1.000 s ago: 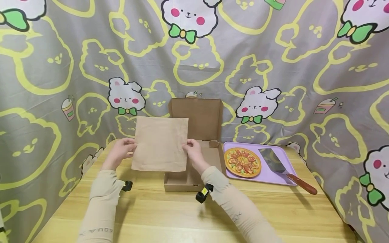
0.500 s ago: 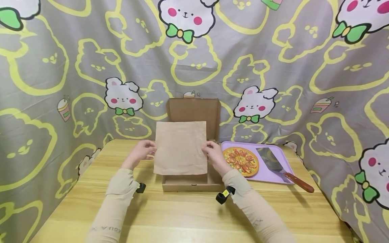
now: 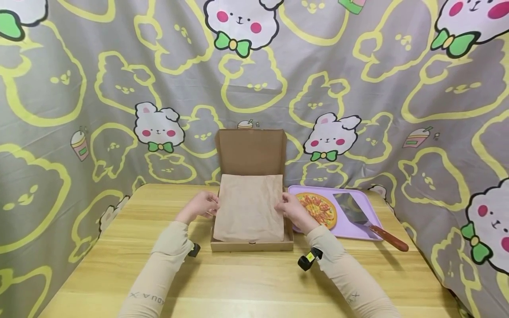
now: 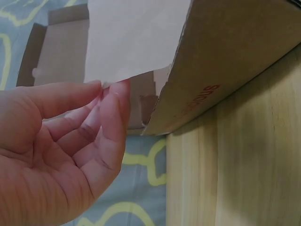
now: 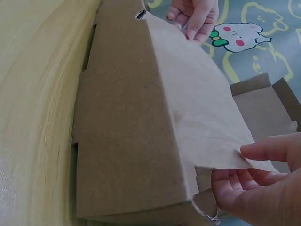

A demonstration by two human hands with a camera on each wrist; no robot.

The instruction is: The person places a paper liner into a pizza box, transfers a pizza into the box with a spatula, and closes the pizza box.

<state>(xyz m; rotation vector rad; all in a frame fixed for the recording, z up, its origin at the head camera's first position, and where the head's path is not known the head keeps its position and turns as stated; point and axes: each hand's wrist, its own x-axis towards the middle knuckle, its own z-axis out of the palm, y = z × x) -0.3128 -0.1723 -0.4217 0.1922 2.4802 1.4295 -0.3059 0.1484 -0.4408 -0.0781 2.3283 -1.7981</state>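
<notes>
A square sheet of brown paper (image 3: 250, 207) lies over the base of an open cardboard pizza box (image 3: 252, 246), its near edge just inside the front wall. The box lid stands upright at the back. My left hand (image 3: 203, 205) pinches the paper's left edge; the left wrist view shows thumb and forefinger on the edge of the paper (image 4: 136, 37). On the other side my right hand (image 3: 294, 209) pinches the right edge, and in the right wrist view the thumb lies on top of the paper (image 5: 202, 103) with fingers beneath.
Right of the box is a purple tray (image 3: 342, 191). A pizza (image 3: 318, 209) lies on it, partly behind my right hand. Beside it a metal pizza server (image 3: 351, 209) has its wooden handle (image 3: 389, 238) over the tray's edge. A patterned curtain (image 3: 254, 79) hangs behind the wooden table (image 3: 246, 282).
Both hands have carried the paper to the right and down, from held up left of the box to lying over its base. The tray and box have stayed put.
</notes>
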